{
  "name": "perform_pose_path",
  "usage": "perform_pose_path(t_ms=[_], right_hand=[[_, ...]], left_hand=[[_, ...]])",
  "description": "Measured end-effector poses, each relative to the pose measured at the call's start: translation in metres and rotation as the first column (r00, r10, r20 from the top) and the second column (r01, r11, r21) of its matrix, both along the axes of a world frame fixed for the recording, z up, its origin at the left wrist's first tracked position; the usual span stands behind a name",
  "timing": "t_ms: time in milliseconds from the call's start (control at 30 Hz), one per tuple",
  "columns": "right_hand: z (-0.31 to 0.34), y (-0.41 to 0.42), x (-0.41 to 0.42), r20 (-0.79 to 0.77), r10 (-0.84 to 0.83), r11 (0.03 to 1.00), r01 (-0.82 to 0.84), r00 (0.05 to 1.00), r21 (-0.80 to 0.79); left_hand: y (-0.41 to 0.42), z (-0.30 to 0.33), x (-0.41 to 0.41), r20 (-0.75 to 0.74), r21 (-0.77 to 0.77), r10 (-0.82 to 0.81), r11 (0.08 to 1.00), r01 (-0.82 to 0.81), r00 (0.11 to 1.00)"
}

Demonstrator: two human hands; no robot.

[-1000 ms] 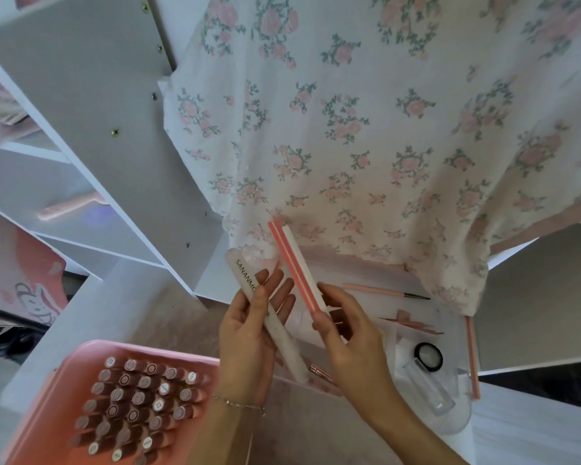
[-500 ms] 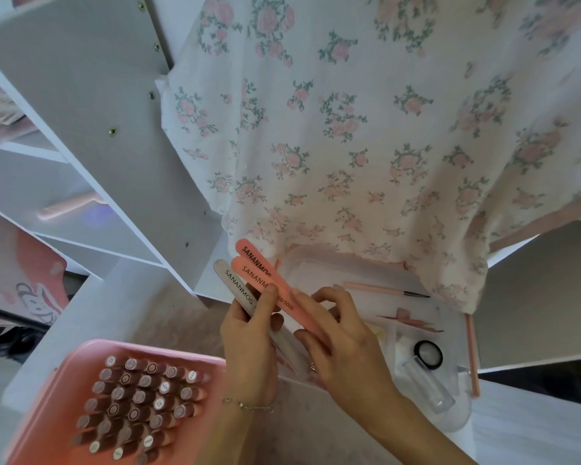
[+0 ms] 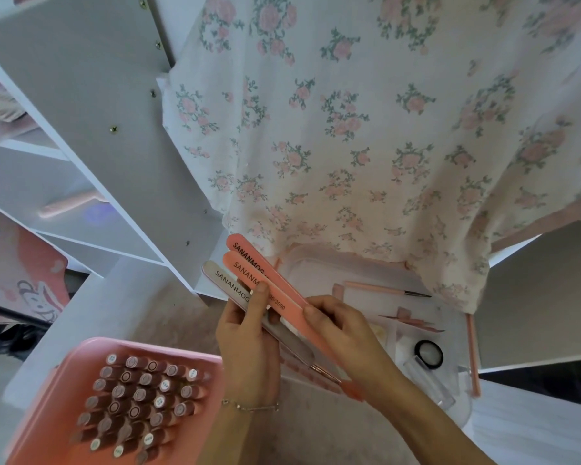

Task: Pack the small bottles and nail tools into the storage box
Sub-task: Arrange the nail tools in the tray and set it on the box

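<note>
The left hand [image 3: 249, 344] pinches a fan of three nail files: a grey nail file [image 3: 235, 290] lowest, and two coral nail files [image 3: 259, 273] overlapping above it, thumb pressed across their faces. The right hand [image 3: 346, 337] curls its fingers along the files' right edges. It looks as if the two hands are squaring the files into one stack so they go into the box as a single bundle.

The clear storage box [image 3: 463, 407] sits open on the tabletop [image 3: 316, 427], just right of the hands and partly under the floral cloth [image 3: 349, 129] hanging over its far side. Inside lie a pink-handled nail brush [image 3: 383, 289], slim pink tools [image 3: 413, 321], a small black-rimmed jar [image 3: 429, 353] and a clear tube [image 3: 428, 382]. A thin metal tool [image 3: 324, 372] lies below the hands near the box's near wall.

The pink tray [image 3: 64, 397] of small bottles [image 3: 138, 397], caps up in tight rows, stands at the lower left, touching the left wrist; the bottles are not yet packed.

Open room lies in the box's left compartment, beyond the hands. The files are long, so they probably need laying along the box, clear of the cloth's hem and the white shelf unit [image 3: 81, 112] to the left.
</note>
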State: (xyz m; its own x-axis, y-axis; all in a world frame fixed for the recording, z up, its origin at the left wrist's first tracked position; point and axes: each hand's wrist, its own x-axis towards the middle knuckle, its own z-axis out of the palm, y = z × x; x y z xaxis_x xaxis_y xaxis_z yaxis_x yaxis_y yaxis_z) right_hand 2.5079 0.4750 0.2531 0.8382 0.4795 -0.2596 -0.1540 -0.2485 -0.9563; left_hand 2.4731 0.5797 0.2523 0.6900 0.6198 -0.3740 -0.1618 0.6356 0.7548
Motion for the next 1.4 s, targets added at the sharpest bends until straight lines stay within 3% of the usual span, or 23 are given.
perform_pose_path(t_ms=[67, 167, 233, 300, 400, 533, 700, 900, 1200, 1400], right_hand=[[0.001, 0.000, 0.001, 0.010, -0.046, 0.999, 0.046, 0.999, 0.012], [0.002, -0.006, 0.003, 0.221, -0.181, 0.982, 0.188, 0.958, -0.008], [0.003, -0.013, 0.003, 0.302, -0.194, 0.981, 0.194, 0.933, 0.029], [0.003, -0.014, -0.001, 0.261, -0.122, 0.992, 0.112, 0.958, 0.052], [-0.005, -0.008, -0.007, 0.287, -0.018, 0.998, 0.036, 0.958, -0.058], [-0.014, -0.007, -0.010, 0.441, 0.030, 0.983, 0.053, 0.897, -0.175], [-0.022, -0.012, -0.013, 0.569, 0.223, 0.934, -0.007, 0.792, -0.356], [-0.016, -0.013, -0.009, 0.347, -0.004, 0.998, 0.024, 0.938, -0.052], [-0.012, -0.012, -0.013, 0.422, 0.022, 0.996, 0.016, 0.906, -0.085], [-0.014, -0.011, -0.008, 0.479, 0.080, 0.987, -0.001, 0.874, -0.164]], left_hand=[[0.002, 0.000, 0.000, 0.008, -0.004, 0.018, 1.000, -0.018, 1.000], [0.012, -0.001, -0.001, 0.000, -0.005, 0.061, 0.998, -0.061, 0.998], [0.019, -0.003, 0.000, -0.015, -0.019, 0.057, 0.998, -0.057, 0.998], [0.022, -0.004, 0.002, -0.004, -0.054, 0.016, 0.998, -0.016, 1.000], [0.019, -0.002, 0.004, 0.047, -0.120, -0.047, 0.991, 0.052, 0.998], [0.019, -0.004, 0.005, 0.038, -0.153, -0.044, 0.987, 0.049, 0.998], [0.019, -0.005, 0.004, 0.020, -0.143, 0.009, 0.990, -0.006, 1.000], [0.021, -0.004, 0.005, 0.134, -0.098, -0.160, 0.980, 0.173, 0.978], [0.016, -0.005, 0.005, 0.211, -0.097, -0.214, 0.966, 0.238, 0.954], [0.012, -0.004, 0.007, 0.263, -0.181, -0.188, 0.954, 0.240, 0.946]])
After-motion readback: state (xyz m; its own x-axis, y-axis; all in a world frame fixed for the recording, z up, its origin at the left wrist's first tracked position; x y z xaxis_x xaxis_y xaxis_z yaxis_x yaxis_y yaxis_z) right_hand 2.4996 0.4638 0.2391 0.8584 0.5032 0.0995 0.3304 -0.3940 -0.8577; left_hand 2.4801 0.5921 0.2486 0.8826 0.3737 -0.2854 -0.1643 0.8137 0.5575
